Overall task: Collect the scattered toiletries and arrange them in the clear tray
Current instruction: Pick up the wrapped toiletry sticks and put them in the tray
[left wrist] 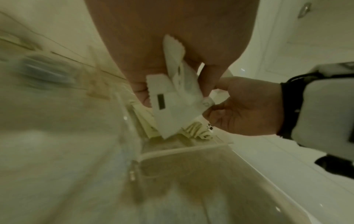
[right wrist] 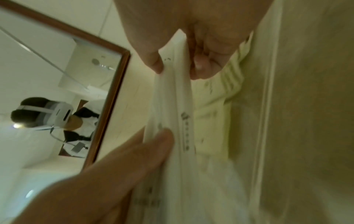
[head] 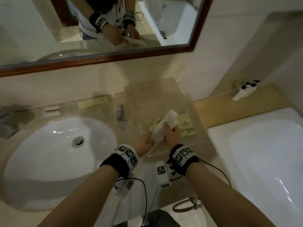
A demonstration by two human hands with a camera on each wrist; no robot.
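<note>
Both hands hold a bundle of white toiletry packets (head: pixel 161 128) over the near part of the clear tray (head: pixel 164 89). My left hand (head: pixel 146 141) pinches the bundle's near end (left wrist: pixel 172 106). My right hand (head: pixel 172 135) grips its middle between thumb and curled fingers (right wrist: pixel 172 106). Pale yellow boxes (head: pixel 185 126) lie in the tray under the bundle. On the counter left of the tray lie a long pale yellow box (head: pixel 93 102), a razor (head: pixel 120 114) and a small clear packet (head: pixel 50 110).
A white sink (head: pixel 54 161) fills the left of the counter, with a blurred grey tap (head: pixel 9 118) at its far left. A white bathtub (head: pixel 265 154) is on the right, with a small white object (head: pixel 244 92) on its wooden ledge. A framed mirror (head: pixel 98 30) hangs behind.
</note>
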